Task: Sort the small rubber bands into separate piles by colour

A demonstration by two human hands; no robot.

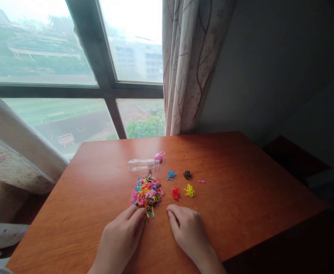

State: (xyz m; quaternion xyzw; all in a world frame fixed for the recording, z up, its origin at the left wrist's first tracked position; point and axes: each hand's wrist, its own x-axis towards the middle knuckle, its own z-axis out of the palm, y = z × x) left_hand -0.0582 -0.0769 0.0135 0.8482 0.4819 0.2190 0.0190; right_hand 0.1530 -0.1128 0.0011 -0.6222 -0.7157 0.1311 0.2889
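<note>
A mixed pile of small colourful rubber bands (147,192) lies on the wooden table (241,182). Beside it sit small sorted heaps: red (175,193), yellow (189,190), blue (171,175), dark brown (187,174), and one single pink band (201,181). My left hand (121,238) lies flat, fingers stretched, its tips touching the near edge of the mixed pile. My right hand (188,230) rests on the table just below the red heap, fingers loosely curled, holding nothing that shows.
A clear plastic bottle (142,164) lies on its side behind the pile, with a pink cap (159,156) at its mouth. A window and patterned curtain (189,64) stand behind the table. A dark low surface (292,156) is at the right.
</note>
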